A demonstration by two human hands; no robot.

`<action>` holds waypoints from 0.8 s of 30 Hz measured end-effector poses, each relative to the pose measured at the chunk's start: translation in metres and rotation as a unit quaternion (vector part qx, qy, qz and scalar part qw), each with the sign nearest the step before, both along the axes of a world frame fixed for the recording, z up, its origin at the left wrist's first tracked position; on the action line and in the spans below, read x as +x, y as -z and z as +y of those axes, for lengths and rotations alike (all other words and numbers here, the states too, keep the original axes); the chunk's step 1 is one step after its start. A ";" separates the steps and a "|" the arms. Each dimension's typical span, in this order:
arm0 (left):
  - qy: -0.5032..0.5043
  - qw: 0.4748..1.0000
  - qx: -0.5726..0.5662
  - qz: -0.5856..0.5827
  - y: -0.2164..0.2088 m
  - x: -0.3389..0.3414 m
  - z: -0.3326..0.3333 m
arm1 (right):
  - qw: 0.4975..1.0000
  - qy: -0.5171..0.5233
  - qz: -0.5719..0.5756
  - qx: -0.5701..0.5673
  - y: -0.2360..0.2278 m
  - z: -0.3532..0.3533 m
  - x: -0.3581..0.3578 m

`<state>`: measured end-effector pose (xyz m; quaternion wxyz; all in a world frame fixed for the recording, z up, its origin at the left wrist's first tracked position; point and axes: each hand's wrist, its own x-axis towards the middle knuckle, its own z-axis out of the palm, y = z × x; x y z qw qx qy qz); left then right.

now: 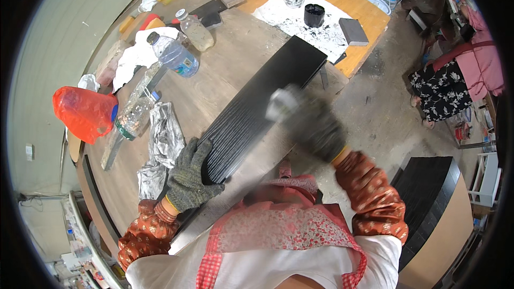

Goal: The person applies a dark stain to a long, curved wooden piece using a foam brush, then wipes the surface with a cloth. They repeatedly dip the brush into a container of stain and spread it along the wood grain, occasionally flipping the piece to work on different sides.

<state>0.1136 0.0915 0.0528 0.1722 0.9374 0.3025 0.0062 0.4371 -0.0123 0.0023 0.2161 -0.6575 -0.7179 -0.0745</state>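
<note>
A long black panel (257, 93) with fine lengthwise grooves lies slantwise across the table's near right edge. My left hand (193, 176), in a dark grey knit glove, rests at the panel's near left end, fingers stretched along the edge and thumb apart. Over the panel's right side is my right hand (316, 128), gloved alike and smeared by motion. It is closed around a whitish crumpled wad (281, 104), whose material is too blurred to tell. Crumpled silver-stained cloth (166, 134) lies just beyond my left hand.
Left on the table are a red plastic bag (83, 112) and plastic bottles (176, 56). A black cup (314, 15) and a dark block (353, 32) sit on stained white paper. Black panels (428, 198) lean at lower right. Another person (455, 85) is at far right.
</note>
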 end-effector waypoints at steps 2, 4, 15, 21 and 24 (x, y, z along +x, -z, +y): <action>-0.010 1.000 -0.006 0.007 -0.008 0.003 -0.001 | 0.984 0.105 -0.146 0.009 -0.003 0.000 0.059; -0.020 1.000 -0.009 0.011 -0.009 0.008 -0.001 | 0.979 0.189 -0.054 -0.049 -0.011 0.007 0.085; -0.065 0.997 0.017 -0.043 -0.003 0.025 -0.003 | 0.988 -0.099 0.096 -0.067 -0.002 0.021 0.111; -0.104 0.992 0.053 0.050 -0.014 0.035 -0.014 | 0.999 -0.048 -0.011 0.000 -0.027 0.025 0.201; -0.128 0.986 0.055 0.087 -0.010 0.035 -0.015 | 0.957 -0.270 0.082 0.064 -0.022 0.039 0.144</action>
